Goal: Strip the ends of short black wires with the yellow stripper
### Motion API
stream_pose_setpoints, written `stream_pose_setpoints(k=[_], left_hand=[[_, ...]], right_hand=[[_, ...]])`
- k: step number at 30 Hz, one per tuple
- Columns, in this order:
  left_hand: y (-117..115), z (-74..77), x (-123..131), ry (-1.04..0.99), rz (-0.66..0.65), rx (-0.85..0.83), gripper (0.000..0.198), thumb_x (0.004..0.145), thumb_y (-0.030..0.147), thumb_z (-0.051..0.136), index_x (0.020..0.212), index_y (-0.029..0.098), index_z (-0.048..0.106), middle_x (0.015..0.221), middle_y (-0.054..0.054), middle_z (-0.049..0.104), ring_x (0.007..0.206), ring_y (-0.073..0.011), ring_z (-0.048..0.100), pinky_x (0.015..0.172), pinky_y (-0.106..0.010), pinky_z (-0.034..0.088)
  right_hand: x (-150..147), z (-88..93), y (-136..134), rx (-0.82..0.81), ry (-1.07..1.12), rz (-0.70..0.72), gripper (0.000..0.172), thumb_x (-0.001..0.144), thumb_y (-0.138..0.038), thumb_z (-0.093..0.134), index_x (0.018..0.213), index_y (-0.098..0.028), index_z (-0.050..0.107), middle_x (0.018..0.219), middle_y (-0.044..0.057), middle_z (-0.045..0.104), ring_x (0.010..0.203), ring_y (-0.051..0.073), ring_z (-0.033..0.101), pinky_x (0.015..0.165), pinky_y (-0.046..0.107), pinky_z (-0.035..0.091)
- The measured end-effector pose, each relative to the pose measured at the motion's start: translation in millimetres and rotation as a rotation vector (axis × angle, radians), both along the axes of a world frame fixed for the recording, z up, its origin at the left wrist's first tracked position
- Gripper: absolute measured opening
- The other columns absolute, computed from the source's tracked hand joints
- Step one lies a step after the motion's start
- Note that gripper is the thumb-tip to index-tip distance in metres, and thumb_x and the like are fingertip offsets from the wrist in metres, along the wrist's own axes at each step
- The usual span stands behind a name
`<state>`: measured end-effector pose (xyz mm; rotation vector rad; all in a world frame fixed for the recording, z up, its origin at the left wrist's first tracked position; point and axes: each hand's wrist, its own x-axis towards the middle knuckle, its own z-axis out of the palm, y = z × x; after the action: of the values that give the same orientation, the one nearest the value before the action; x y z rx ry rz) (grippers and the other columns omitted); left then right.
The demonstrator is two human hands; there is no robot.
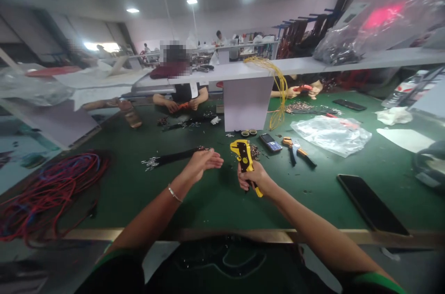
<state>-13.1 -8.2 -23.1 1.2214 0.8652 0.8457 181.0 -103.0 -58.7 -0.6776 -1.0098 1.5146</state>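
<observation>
Your hands are apart over the green surface (313, 203): right hand (252, 178) clamped on a yellow wire stripper (244, 157), left hand (203, 163) open, near a black-sleeved wire bundle (174, 156).

Head-worn view — facing forward and down, close over a green workbench (208, 206).

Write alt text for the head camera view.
A person's right hand grips a yellow and black wire stripper above a green workbench, the left hand open beside it near a bundle of black wires. Coiled red and blue wire lies to the left; a co-worker sits across the bench.
</observation>
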Motion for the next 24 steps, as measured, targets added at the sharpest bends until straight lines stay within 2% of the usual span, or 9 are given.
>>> stream_pose_setpoints(k=[3, 5, 10, 13, 16, 18, 24], left_hand=[[-10, 8.6, 6, -0.302, 0.051, 0.079, 0.032, 0.082, 0.036, 0.069, 0.098, 0.008, 0.068, 0.098, -0.017, 0.074, 0.09, -0.023, 0.07, 0.092, -0.042, 0.052], [-11, 18.3, 9, -0.422, 0.091, 0.117, 0.028, 0.081, 0.028, 0.071, 0.101, 0.01, 0.067, 0.103, -0.015, 0.073, 0.094, -0.0217, 0.07, 0.096, -0.042, 0.05], [-3, 32.1, 8, -0.519, 0.129, -0.028, 0.011, 0.082, 0.015, 0.066, 0.092, 0.01, 0.066, 0.08, -0.008, 0.071, 0.078, -0.0168, 0.069, 0.088, -0.039, 0.053], [2, 30.6, 3, -0.487, 0.138, -0.102, 0.009, 0.08, 0.01, 0.064, 0.089, 0.009, 0.066, 0.061, 0.0, 0.06, 0.054, -0.0077, 0.056, 0.068, -0.026, 0.053], [4, 27.2, -2, -0.404, 0.087, -0.128, 0.009, 0.076, 0.006, 0.063, 0.084, 0.007, 0.067, 0.049, 0.006, 0.044, 0.039, -0.0021, 0.033, 0.045, -0.017, 0.035], [6, 24.9, -4, -0.347, 0.042, -0.118, 0.01, 0.075, 0.007, 0.062, 0.083, 0.006, 0.068, 0.046, 0.006, 0.04, 0.038, -0.0019, 0.027, 0.041, -0.017, 0.027], [10, 14.6, 6, -0.168, -0.011, -0.063, 0.007, 0.072, 0.011, 0.065, 0.077, 0.007, 0.068, 0.043, 0.006, 0.039, 0.037, -0.002, 0.025, 0.04, -0.019, 0.02]], right_hand=[[-7, 1.8, -8, 0.018, -0.018, 0.011, 0.022, 0.062, -0.015, 0.07, 0.069, -0.018, 0.048, 0.044, -0.008, 0.048, 0.034, 0.008, 0.043, 0.034, 0.023, 0.04], [-13, 1.7, -11, 0.015, -0.019, 0.018, 0.023, 0.062, -0.015, 0.07, 0.069, -0.018, 0.049, 0.044, -0.008, 0.048, 0.033, 0.008, 0.042, 0.033, 0.022, 0.039], [-29, -4.1, -14, -0.028, -0.056, 0.069, 0.021, 0.059, -0.013, 0.066, 0.069, -0.019, 0.048, 0.042, -0.009, 0.047, 0.032, 0.008, 0.042, 0.032, 0.022, 0.04], [-36, -9.2, -16, -0.037, -0.096, 0.096, 0.021, 0.059, -0.013, 0.064, 0.07, -0.019, 0.048, 0.041, -0.01, 0.047, 0.031, 0.008, 0.042, 0.032, 0.021, 0.04], [-35, -10.9, -21, -0.042, -0.167, 0.118, 0.02, 0.059, -0.013, 0.062, 0.072, -0.019, 0.048, 0.042, -0.009, 0.049, 0.032, 0.008, 0.043, 0.033, 0.02, 0.04], [-32, -10.0, -26, -0.061, -0.213, 0.136, 0.02, 0.059, -0.012, 0.062, 0.073, -0.018, 0.049, 0.046, -0.009, 0.051, 0.033, 0.007, 0.044, 0.034, 0.02, 0.04], [-18, -8.6, -33, -0.159, -0.211, 0.165, 0.023, 0.055, -0.009, 0.056, 0.073, -0.019, 0.048, 0.049, -0.008, 0.054, 0.032, 0.007, 0.043, 0.031, 0.019, 0.038]])
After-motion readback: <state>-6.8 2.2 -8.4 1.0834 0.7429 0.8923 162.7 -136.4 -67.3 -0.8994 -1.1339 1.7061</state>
